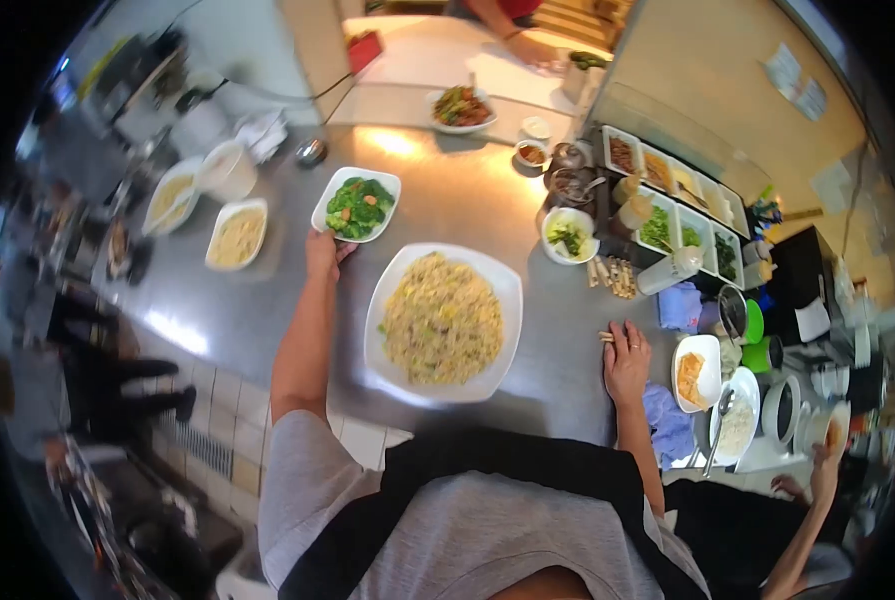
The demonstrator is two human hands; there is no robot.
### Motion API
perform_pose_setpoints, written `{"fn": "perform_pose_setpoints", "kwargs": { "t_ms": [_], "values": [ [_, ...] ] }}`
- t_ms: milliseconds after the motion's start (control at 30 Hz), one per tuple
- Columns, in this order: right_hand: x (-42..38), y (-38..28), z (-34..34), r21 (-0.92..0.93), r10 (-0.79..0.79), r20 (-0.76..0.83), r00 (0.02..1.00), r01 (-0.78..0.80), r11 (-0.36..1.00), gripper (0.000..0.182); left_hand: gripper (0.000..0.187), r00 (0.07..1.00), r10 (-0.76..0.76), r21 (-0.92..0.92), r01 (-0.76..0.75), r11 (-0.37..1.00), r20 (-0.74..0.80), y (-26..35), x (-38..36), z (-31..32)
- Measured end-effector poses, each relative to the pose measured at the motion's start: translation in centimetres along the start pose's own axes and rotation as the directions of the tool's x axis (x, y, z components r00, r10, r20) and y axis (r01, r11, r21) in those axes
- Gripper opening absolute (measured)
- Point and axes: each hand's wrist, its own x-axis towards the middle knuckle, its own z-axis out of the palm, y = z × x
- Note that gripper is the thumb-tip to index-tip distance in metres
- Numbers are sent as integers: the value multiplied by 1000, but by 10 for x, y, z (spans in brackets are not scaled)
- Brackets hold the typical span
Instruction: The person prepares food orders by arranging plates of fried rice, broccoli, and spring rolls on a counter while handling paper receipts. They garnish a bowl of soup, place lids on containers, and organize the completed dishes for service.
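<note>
At centre frame the left hand (323, 252) grips the near edge of the broccoli plate (357, 205), the right hand (626, 362) rests open-fingered on the worktop (267, 310), and the fried rice plate (443, 320) sits plated between them, apparently unserved.

The left hand (323, 252) touches the broccoli plate (357, 204); the right hand (625, 362) rests flat on the counter (447, 190) beside the fried rice plate (443, 320).

Under my hands the surface (267, 310) is dull grey steel. My big white plate (497, 290) carries pale yellow fried rice (441, 318) flecked green, and the smaller white plate (329, 196) my left hand (323, 252) touches holds bright green broccoli (358, 207) with an orange bit.
</note>
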Motion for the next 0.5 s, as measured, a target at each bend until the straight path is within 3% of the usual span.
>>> {"fn": "perform_pose_setpoints", "kwargs": {
  "t_ms": [233, 333, 367, 400, 500],
  "values": [
    [-1, 2, -5, 25, 52, -21, 998, -52, 998, 36, 45, 980, 140, -190, -113, 975, 141, 6, 117, 105],
    [0, -1, -14, 36, 57, -38, 998, -56, 998, 34, 40, 995, 18, -113, -7, 994, 99, -2, 171, 127],
    [1, -1, -18, 48, 48, -44, 998, -46, 998, 33, 39, 984, 0, -149, 27, 988, 178, -4, 174, 125],
    [1, -2, -21, 57, 50, -30, 998, -49, 997, 32, 39, 968, -18, -174, 63, 983, 250, -2, 172, 126],
    [5, -7, -37, 129, 9, 154, 988, -29, 991, 29, 42, 989, 22, -70, -12, 998, 144, 1, 161, 102]
  ]
}}
